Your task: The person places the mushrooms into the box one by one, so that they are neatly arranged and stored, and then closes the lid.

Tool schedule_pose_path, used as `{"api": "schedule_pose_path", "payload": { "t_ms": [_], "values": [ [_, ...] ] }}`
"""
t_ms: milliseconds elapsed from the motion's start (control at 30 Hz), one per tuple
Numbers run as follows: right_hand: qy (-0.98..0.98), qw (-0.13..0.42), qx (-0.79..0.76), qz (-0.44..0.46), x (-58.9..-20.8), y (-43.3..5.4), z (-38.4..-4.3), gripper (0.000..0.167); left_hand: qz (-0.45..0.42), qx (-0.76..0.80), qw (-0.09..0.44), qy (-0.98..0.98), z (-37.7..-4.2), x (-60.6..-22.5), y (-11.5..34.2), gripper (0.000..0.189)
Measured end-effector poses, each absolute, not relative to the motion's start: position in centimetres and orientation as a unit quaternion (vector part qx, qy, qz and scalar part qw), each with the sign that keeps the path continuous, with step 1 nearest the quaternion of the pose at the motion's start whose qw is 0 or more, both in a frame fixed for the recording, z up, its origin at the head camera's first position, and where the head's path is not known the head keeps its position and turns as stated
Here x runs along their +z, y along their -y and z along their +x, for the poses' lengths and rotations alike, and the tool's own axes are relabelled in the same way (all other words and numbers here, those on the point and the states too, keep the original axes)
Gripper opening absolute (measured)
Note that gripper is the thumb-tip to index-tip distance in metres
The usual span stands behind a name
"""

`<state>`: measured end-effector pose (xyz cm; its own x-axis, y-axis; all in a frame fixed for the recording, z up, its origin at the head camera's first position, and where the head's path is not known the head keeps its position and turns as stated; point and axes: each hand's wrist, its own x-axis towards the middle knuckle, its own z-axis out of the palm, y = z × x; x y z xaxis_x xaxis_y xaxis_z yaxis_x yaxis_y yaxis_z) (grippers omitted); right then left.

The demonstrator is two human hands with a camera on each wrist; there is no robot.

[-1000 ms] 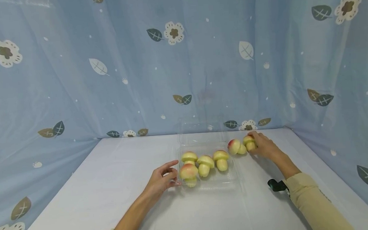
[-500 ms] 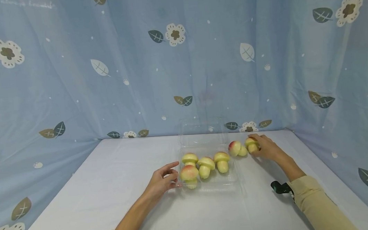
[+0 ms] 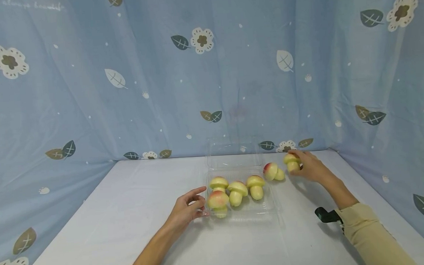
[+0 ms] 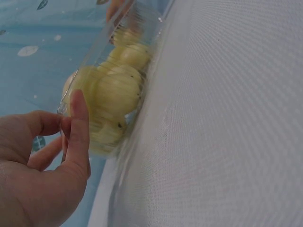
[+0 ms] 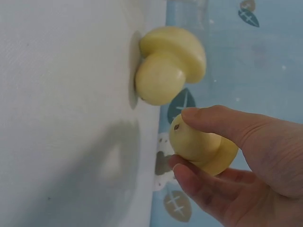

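Observation:
At the far right of the table in the head view, my right hand holds a yellow-green mushroom-shaped piece. In the right wrist view, thumb and fingers grip this piece from both sides, and it hangs above the table. Close by lies another mushroom-shaped piece with a red-tinted cap. My left hand pinches the left edge of a hinged clear plastic container. Inside it sit several similar pieces. Through the container's wall in the left wrist view, the pieces look crowded together.
Raised behind the container is its clear lid. A white cloth covers the table. Blue patterned curtains stand at the back and sides. A black wrist device sticks out by the right cuff.
My right hand has lifted the mushroom-shaped piece off the table and moved slightly right with it. The left hand has stayed at the container's edge.

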<state>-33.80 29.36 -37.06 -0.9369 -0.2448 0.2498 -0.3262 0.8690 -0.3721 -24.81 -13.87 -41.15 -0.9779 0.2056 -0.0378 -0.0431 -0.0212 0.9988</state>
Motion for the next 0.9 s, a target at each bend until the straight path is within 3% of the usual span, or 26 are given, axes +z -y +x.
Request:
{"api": "schedule_pose_path", "payload": {
  "t_ms": [900],
  "values": [
    [0.940, 0.135, 0.222, 0.221, -33.6, -24.8, -29.7, 0.066, 0.059, 0.708, 0.090, -0.698, -24.8, -41.2, 14.0, 0.051]
  ]
}}
